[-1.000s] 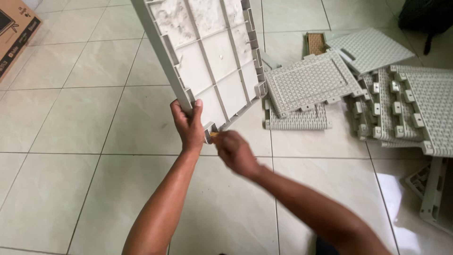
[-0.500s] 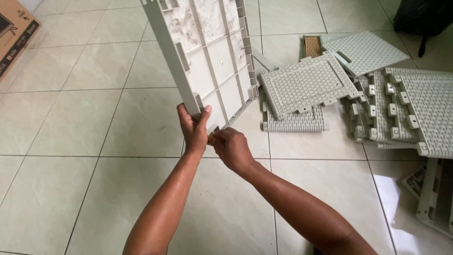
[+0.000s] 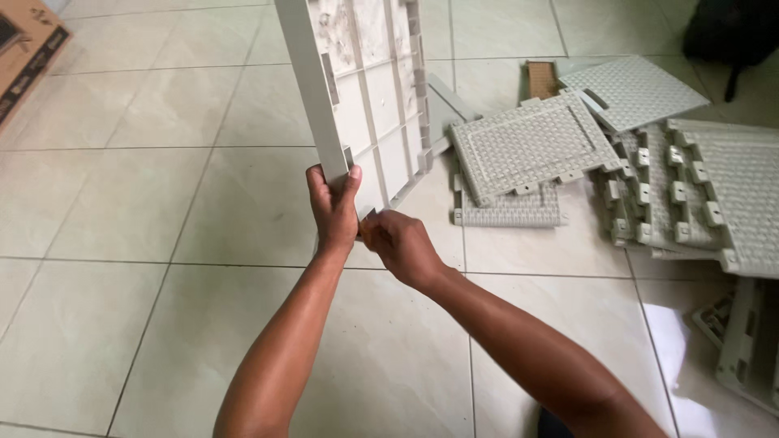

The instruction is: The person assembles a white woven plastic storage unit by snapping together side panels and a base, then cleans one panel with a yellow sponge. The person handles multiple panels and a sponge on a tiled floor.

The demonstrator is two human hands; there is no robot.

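Gripping the lower edge of a ribbed grey plastic panel point(image 3: 365, 97), the left hand point(image 3: 333, 212) holds it upright above glossy floor tiles point(image 3: 162, 243); the right hand point(image 3: 402, 243) pinches its bottom corner. Beyond, woven-textured panels point(image 3: 531, 146) lie stacked, a cardboard box point(image 3: 24, 57) far left.

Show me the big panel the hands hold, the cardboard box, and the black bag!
grey panel point(image 3: 365, 105), head view, ribbed inner face.
cardboard box point(image 3: 24, 57), head view, top flap.
black bag point(image 3: 730, 32), head view, its body.
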